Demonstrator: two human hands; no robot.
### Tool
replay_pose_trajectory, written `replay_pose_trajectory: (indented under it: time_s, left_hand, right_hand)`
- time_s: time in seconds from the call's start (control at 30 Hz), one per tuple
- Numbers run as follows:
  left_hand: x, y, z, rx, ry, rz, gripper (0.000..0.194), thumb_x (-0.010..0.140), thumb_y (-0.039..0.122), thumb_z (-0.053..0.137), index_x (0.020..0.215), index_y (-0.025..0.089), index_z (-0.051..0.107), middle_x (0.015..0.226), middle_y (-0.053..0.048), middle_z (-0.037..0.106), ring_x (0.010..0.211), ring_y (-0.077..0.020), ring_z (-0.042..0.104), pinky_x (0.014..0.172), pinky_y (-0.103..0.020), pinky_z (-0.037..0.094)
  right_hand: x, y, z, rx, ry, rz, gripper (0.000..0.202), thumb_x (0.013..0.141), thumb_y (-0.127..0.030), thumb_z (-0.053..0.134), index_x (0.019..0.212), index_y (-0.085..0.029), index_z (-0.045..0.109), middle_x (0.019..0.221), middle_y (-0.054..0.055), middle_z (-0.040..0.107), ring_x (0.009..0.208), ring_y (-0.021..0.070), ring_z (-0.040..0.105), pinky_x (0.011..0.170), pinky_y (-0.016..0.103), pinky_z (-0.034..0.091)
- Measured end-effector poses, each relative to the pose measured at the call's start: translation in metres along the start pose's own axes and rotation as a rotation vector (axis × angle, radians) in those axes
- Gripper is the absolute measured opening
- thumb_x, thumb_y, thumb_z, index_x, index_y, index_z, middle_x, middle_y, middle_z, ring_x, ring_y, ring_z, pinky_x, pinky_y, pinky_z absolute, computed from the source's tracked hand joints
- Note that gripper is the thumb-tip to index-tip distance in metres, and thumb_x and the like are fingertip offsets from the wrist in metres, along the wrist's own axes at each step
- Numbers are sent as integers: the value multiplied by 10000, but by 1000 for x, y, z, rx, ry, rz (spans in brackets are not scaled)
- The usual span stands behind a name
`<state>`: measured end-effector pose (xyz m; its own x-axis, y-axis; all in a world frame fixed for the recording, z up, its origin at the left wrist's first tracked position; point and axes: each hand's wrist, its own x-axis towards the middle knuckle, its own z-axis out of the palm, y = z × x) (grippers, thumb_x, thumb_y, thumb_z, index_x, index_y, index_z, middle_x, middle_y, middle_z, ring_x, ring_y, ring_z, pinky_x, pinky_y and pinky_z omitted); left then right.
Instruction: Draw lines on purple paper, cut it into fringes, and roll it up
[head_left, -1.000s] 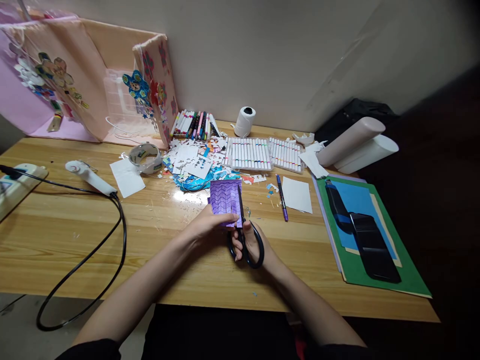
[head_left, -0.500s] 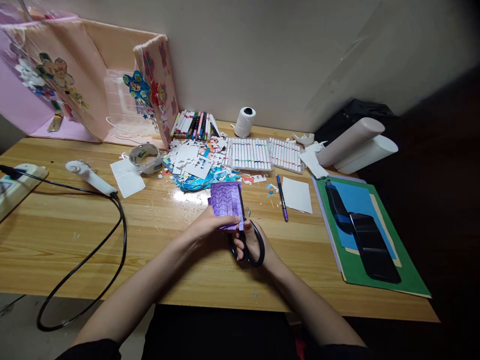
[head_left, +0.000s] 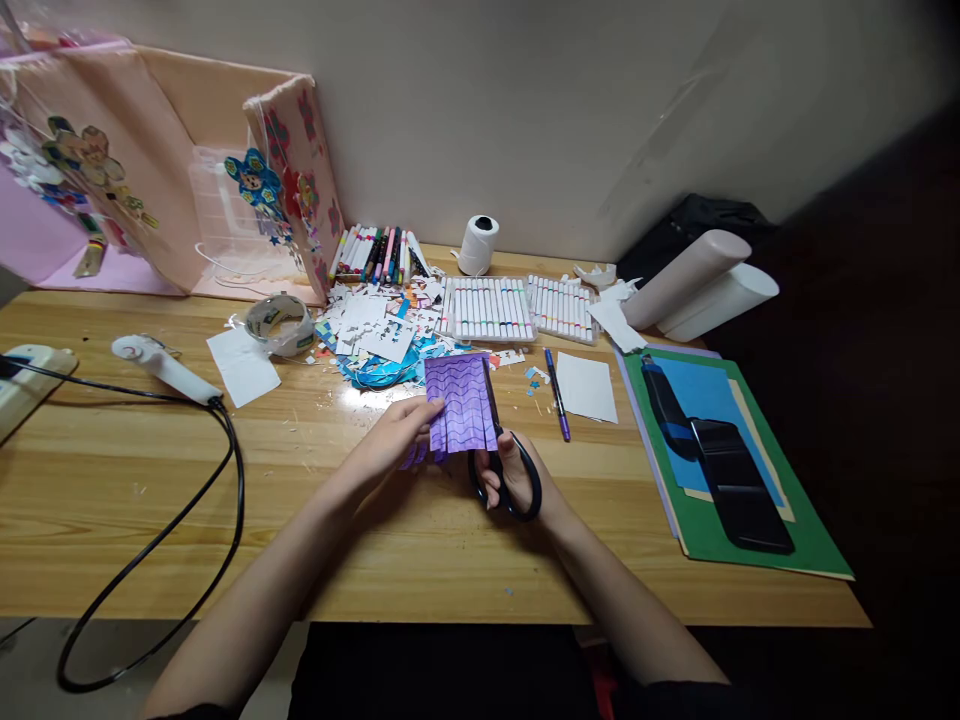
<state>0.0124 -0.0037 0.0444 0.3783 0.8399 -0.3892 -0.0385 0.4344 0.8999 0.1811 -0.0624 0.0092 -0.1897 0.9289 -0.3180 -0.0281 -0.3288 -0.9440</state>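
Purple paper [head_left: 460, 402], one, centred over the counter [head_left: 390, 575]: my left hand [head_left: 399, 432] is closing on its nine-o'clock side. Scissors [head_left: 538, 490], one pair: my right hand [head_left: 516, 466], five o'clock, is curling round the handles. Step: apparently cutting strips; next is probably calling for steady paper.

The left forearm [head_left: 281, 555] and right forearm [head_left: 619, 585] are stretched forward and angled inward. The left hand [head_left: 400, 428] is closed, thumb uppermost, fingers partly hidden; the right hand [head_left: 517, 472] is held apart, fingers curled, thumb raised.
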Motion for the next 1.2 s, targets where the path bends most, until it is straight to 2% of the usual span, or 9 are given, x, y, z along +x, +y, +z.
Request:
replay_pose_trajectory:
  time_s: [0.1, 0.23, 0.33, 0.47, 0.63, 0.77, 0.97, 1.07, 1.2]
  left_hand:
    - [0, 2, -2, -15, -17, 29, 252, 706, 394, 688, 694, 149, 628, 658, -20, 595, 599, -122, 530, 569, -228, 415]
    - [0, 0, -6, 77, -56, 85, 269, 712, 402, 676, 755, 139, 637, 690, -17, 592, 598, -117, 511, 568, -230, 408]
    - [1, -2, -8, 126, -49, 99, 305, 721, 437, 663, 738, 136, 624, 645, -7, 567, 554, -109, 479, 537, -231, 382]
    - [3, -3, -6, 118, -20, 121, 333, 722, 458, 666, 724, 126, 637, 673, -24, 597, 603, -120, 509, 578, -237, 405]
    - [0, -5, 0, 67, 9, 70, 387, 649, 489, 739, 701, 125, 621, 676, -36, 629, 590, -127, 540, 572, -245, 436]
    - [-1, -6, 2, 51, 36, 31, 417, 612, 502, 759, 708, 120, 622, 691, -53, 647, 587, -137, 554, 560, -252, 443]
    - [0, -6, 2, 104, 90, 62, 419, 635, 518, 736, 646, 130, 579, 596, -8, 572, 515, -100, 479, 490, -218, 388]
    - [0, -11, 2, 94, 100, 55, 402, 667, 501, 733, 700, 127, 590, 644, -17, 592, 549, -103, 507, 532, -226, 431]
    - [2, -20, 2, 11, 99, -20, 415, 625, 459, 789, 776, 118, 606, 728, -46, 629, 610, -125, 565, 596, -254, 482]
  right_hand:
    - [1, -1, -2, 1, 12, 1, 759, 568, -936, 375, 604, -183, 463, 408, -61, 390, 295, 86, 447, 309, 189, 330]
    - [3, -1, -2, -2, 6, -18, 760, 565, -942, 363, 588, -188, 450, 383, -63, 380, 288, 90, 443, 312, 192, 345]
    - [4, -1, -2, -15, -15, -41, 752, 584, -937, 350, 572, -189, 428, 381, -58, 382, 289, 86, 445, 318, 184, 336]
    - [6, 3, -3, -12, -18, -40, 753, 578, -936, 368, 591, -186, 432, 403, -58, 389, 293, 83, 443, 307, 176, 309]
    - [4, 7, 1, -37, -45, -55, 749, 571, -932, 391, 621, -186, 442, 421, -64, 386, 303, 83, 437, 321, 187, 344]
    - [3, 10, 3, -22, -54, -46, 743, 592, -923, 394, 622, -182, 438, 410, -63, 384, 300, 78, 441, 319, 169, 324]
    - [4, 12, 2, -13, -77, -29, 752, 574, -930, 399, 639, -182, 442, 409, -68, 383, 295, 78, 438, 316, 168, 329]
    - [3, 10, 4, -32, -99, -36, 748, 577, -928, 397, 640, -184, 437, 406, -68, 385, 298, 81, 445, 320, 170, 335]
    - [1, 10, 7, -27, -114, -32, 738, 583, -916, 421, 662, -183, 438, 422, -72, 393, 296, 74, 432, 318, 171, 338]
